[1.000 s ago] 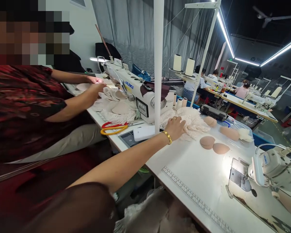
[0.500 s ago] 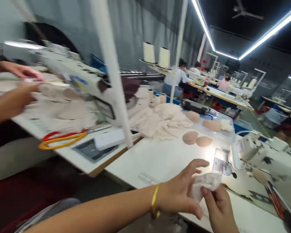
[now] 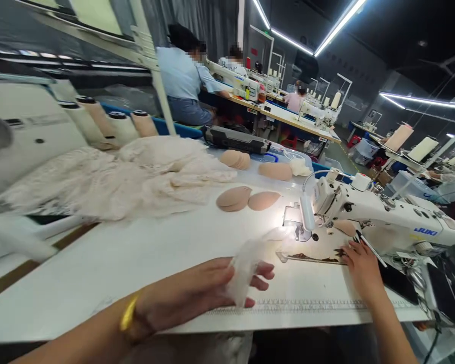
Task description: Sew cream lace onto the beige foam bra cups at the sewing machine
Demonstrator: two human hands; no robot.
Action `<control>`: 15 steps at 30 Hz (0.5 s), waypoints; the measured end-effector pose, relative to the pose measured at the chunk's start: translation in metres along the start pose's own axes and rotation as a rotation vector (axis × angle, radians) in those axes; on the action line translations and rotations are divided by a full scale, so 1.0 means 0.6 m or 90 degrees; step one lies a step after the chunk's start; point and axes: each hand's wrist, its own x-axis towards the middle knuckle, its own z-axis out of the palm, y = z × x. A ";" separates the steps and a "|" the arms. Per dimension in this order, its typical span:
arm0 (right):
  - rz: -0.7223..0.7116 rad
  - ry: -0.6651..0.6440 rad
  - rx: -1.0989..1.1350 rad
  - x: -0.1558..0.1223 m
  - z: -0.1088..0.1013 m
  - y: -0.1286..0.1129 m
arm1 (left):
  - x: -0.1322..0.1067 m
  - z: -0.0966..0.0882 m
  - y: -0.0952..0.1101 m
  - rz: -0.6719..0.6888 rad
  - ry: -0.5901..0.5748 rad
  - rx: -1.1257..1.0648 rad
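Note:
A sheer whitish piece of fabric (image 3: 243, 273) hangs from my left hand (image 3: 208, 283), pinched between the thumb and fingers above the table's front part. It is smeared by motion. To the right, my right hand (image 3: 364, 268) is down at the sewing machine's bed, its fingers bent beside a slim white-and-dark stick (image 3: 373, 250). What lies under those fingers is hidden. The white sewing machine (image 3: 387, 212) stands just beyond, its lamp lighting the needle plate (image 3: 292, 216). A beige oval pad (image 3: 345, 227) lies under its arm.
Beige pads (image 3: 233, 198) lie on the white table (image 3: 167, 247), left of the needle. Heaped pale lace fabric (image 3: 136, 177) covers the back left, near thread cones (image 3: 94, 116). A ruler strip (image 3: 307, 305) runs along the front edge. Co-workers (image 3: 185, 76) sit at machines beyond.
The view has swung right and nearer the table. My right hand has let go of the fabric and moved right to the machine bed; my left hand keeps the fabric.

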 end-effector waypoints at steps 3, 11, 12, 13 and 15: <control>-0.059 -0.004 0.022 -0.011 0.015 0.036 | 0.017 0.022 0.012 -0.155 0.017 -0.322; 0.126 -0.196 0.538 -0.012 -0.004 -0.165 | 0.024 0.052 0.020 -0.153 -0.100 -0.437; 0.117 -0.226 0.581 -0.009 -0.010 -0.193 | 0.025 0.055 0.021 -0.137 -0.102 -0.446; 0.103 -0.250 0.615 -0.005 -0.015 -0.217 | 0.028 0.058 0.021 -0.135 -0.084 -0.457; 0.058 -0.285 0.653 -0.003 -0.022 -0.249 | 0.036 0.062 0.019 -0.157 0.004 -0.469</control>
